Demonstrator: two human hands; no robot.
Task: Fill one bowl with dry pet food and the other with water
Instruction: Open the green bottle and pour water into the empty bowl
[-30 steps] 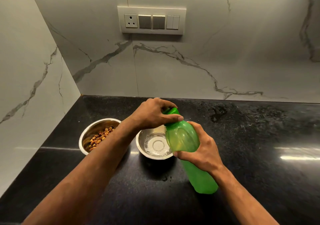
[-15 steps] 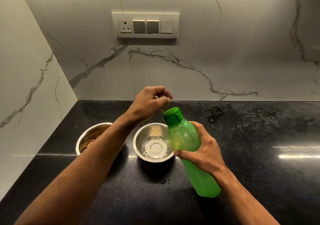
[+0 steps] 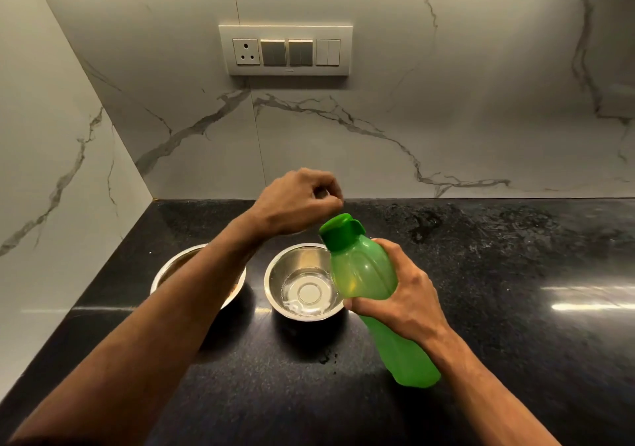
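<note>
Gripping the tilted green bottle (image 3: 374, 284) at mid-body, right hand (image 3: 402, 294) overlaps the water bowl (image 3: 302, 291) rim. Left hand (image 3: 295, 201) hovers curled above the cap (image 3: 338, 231), holding nothing visible; its forearm hides most of the bowl left of the water bowl (image 3: 171, 267), contents unreadable.

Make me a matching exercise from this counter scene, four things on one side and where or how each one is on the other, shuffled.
1. green bottle
2. right-hand steel bowl
3. left hand
4. switch panel

A. on the wall
B. holds water
C. gripped by the right hand, tilted
D. raised above the cap, fingers curled

Pairs: 1-C, 2-B, 3-D, 4-A
</note>
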